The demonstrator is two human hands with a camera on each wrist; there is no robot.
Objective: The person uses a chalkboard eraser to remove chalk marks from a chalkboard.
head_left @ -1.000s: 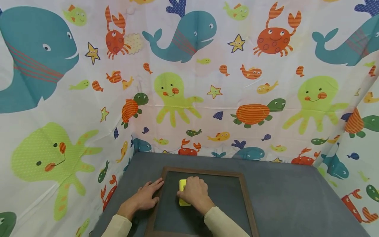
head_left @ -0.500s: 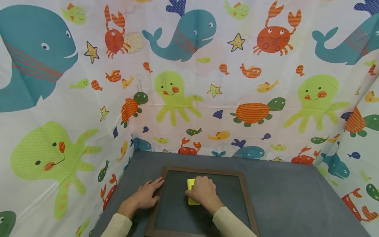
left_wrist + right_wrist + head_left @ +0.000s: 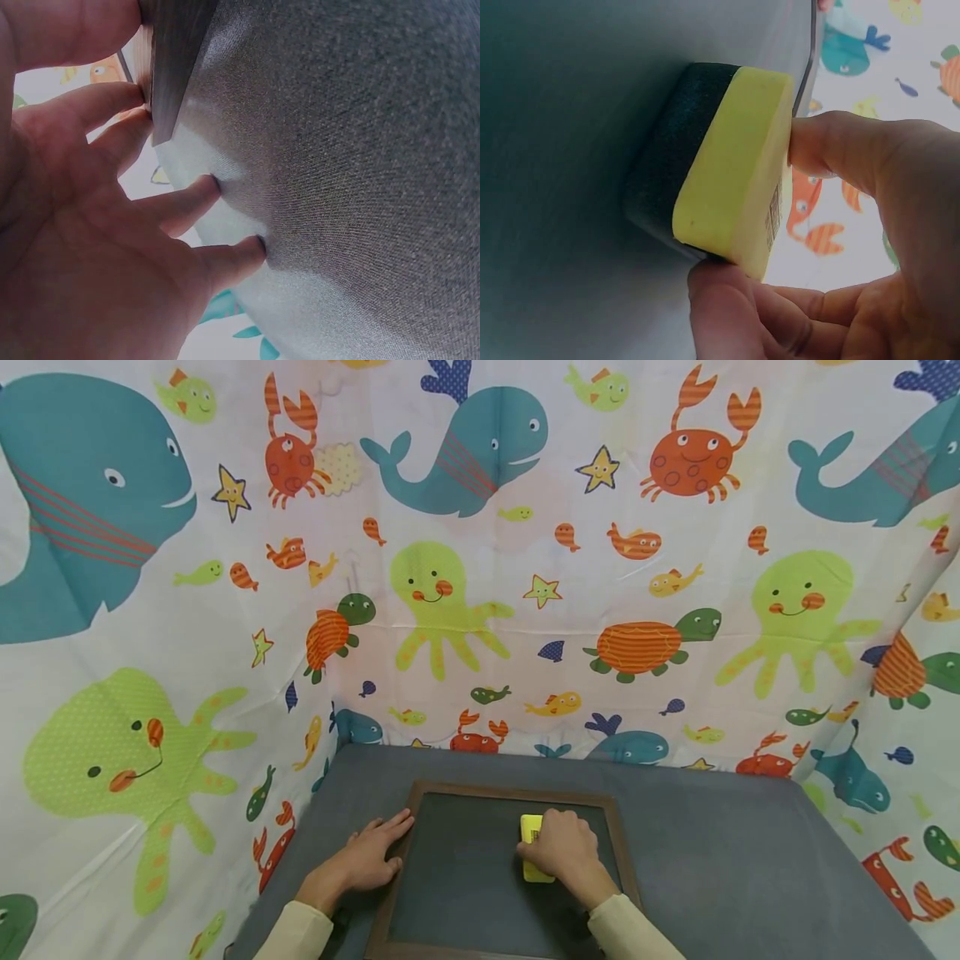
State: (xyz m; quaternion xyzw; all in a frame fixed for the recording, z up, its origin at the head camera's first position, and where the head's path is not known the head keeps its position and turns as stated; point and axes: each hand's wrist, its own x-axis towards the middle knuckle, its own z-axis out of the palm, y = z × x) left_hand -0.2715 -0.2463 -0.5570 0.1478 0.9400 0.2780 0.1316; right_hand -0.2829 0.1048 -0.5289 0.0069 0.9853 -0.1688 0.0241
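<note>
A framed chalkboard (image 3: 465, 902) with a brown wooden rim (image 3: 517, 792) lies on the grey table. My right hand (image 3: 567, 847) grips a yellow-and-black board eraser (image 3: 530, 831) on the right half of the board. In the right wrist view, the eraser (image 3: 731, 161) has its dark felt side against the board, with thumb and fingers pinching its yellow body. My left hand (image 3: 365, 857) rests at the board's left rim, fingers spread. The left wrist view has some fingers of that hand (image 3: 97, 225) touching the wooden rim (image 3: 174, 67), while two other fingertips press the grey cloth.
Grey cloth covers the table (image 3: 720, 860), which extends to the right of the board. A white curtain (image 3: 525, 635) printed with sea animals hangs behind and on both sides.
My right hand has slid the eraser rightward across the board, from left of its middle to near the right rim. The left hand and the board have stayed in place.
</note>
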